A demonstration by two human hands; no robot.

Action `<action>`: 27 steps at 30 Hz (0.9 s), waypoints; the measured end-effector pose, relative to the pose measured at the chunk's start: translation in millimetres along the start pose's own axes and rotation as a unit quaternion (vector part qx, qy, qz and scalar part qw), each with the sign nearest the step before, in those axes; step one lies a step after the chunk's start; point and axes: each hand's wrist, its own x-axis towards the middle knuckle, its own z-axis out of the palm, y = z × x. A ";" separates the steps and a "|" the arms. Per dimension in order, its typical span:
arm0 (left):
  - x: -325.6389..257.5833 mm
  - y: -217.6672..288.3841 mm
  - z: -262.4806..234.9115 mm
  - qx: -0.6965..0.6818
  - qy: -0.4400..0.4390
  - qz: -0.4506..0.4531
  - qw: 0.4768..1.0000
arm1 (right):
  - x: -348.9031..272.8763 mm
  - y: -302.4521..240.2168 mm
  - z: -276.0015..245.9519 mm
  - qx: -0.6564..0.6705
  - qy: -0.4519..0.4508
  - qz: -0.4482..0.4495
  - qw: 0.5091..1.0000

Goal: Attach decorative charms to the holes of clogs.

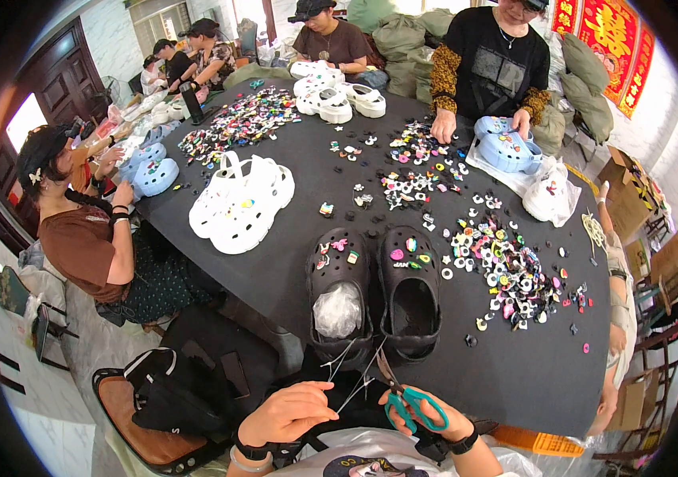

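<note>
A pair of black clogs stands side by side in front of me, heels toward me. The left clog (319, 278) has crumpled clear plastic (338, 310) inside; the right clog (426, 306) is hollow. Both carry colourful charms on their toes. Pale string (348, 400) runs by the heels, and my left hand (289, 412) pinches part of it. My right hand (452, 420) grips scissors (397, 387) with teal handles. Their dark blades point up beside the string at the right heel; whether they touch it I cannot tell.
Loose charms (506, 274) lie in piles over the dark table (291, 274). White clogs (245, 203) sit left of centre. Across the table, a person (498, 67) handles light-blue clogs (506, 151); others work along the left side. A chair with a black bag (180, 393) stands at lower left.
</note>
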 end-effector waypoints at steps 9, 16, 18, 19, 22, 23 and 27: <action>-1.0 0.8 -0.2 -0.003 0.032 0.002 0.999 | -4.7 7.5 -7.7 0.026 0.007 -0.005 1.000; 1.7 -1.8 0.7 -0.015 0.009 0.003 1.000 | -4.3 1.0 -7.7 -0.001 0.010 -0.027 1.000; 4.5 -1.4 1.1 -0.015 0.008 0.006 1.000 | 0.8 -4.1 -5.6 -0.015 0.010 -0.024 1.000; 5.3 -1.4 0.3 -0.014 0.009 0.007 1.000 | 3.3 -9.4 0.2 -0.028 0.030 -0.017 0.999; 2.2 -0.4 -2.9 0.005 0.027 -0.002 1.000 | 7.6 -11.8 2.7 -0.036 0.034 -0.013 0.999; -0.3 -0.6 -2.9 0.012 0.030 -0.002 0.999 | 8.5 -10.9 2.4 -0.030 0.021 -0.014 0.999; -7.8 -5.6 -5.6 0.033 0.034 -0.022 0.999 | 4.8 -13.9 9.4 0.003 0.050 0.001 0.999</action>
